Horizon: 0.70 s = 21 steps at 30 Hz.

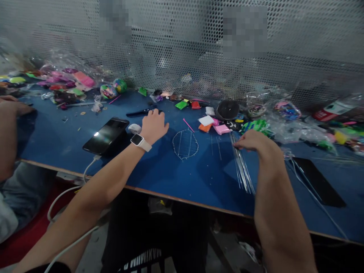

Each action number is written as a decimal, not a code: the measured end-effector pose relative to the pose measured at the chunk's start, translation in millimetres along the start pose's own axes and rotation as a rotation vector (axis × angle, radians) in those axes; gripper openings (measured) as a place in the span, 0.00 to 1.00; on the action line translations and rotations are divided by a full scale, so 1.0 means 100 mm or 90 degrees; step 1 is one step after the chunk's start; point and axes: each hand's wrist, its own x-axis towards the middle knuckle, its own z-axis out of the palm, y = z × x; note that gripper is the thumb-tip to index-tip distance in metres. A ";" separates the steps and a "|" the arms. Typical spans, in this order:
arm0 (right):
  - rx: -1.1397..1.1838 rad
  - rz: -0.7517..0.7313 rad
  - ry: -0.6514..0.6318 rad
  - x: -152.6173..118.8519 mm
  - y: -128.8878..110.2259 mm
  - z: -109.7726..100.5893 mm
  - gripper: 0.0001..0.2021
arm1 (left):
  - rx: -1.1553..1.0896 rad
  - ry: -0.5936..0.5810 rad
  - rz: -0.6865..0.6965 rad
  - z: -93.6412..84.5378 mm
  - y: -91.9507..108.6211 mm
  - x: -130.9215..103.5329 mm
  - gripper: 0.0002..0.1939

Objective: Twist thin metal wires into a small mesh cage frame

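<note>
My left hand (154, 125) is over the table, palm down, with its thumb held apart and its fingertips at a dark slim tool (137, 113). What kind of tool it is I cannot make out. My right hand (251, 141) pinches the upper end of a bundle of thin metal wires (241, 167) lying on the table. Between the hands lies a rounded wire frame (198, 146) with two wires across its inside. A few loose wires (218, 148) lie left of the bundle. A pink stick (188, 124) touches or nears the frame's top.
A phone (106, 135) with a cable and a white earbud case (134, 128) lie left; another dark phone (318, 182) lies right. Clay packets (206, 121), a dark bowl (228, 109) and plastic bags line the perforated metal panel (182, 45). Another person's arm (8, 132) rests at far left.
</note>
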 end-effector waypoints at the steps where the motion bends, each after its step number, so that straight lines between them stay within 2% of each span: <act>1: -0.001 0.012 -0.018 -0.02 -0.02 -0.01 0.13 | 0.015 0.009 -0.019 0.01 -0.05 0.04 0.24; 4: 0.002 0.019 -0.035 -0.05 -0.07 -0.03 0.12 | 0.043 0.030 -0.064 0.06 -0.18 0.12 0.28; 9: -0.015 -0.004 -0.034 -0.01 -0.07 0.00 0.20 | 0.025 -0.014 -0.118 0.16 -0.29 0.18 0.30; 12: -0.026 -0.022 -0.005 0.04 -0.05 0.04 0.23 | 0.008 -0.018 -0.132 0.20 -0.33 0.20 0.28; 15: -0.025 -0.016 0.013 0.05 0.00 0.05 0.22 | -0.013 -0.032 -0.147 0.22 -0.36 0.23 0.24; 18: -0.021 -0.017 0.008 0.05 0.03 0.05 0.21 | -0.020 -0.042 -0.139 0.23 -0.38 0.25 0.22; 21: -0.022 -0.021 -0.007 0.06 0.05 0.04 0.21 | -0.036 -0.024 -0.097 0.22 -0.38 0.26 0.25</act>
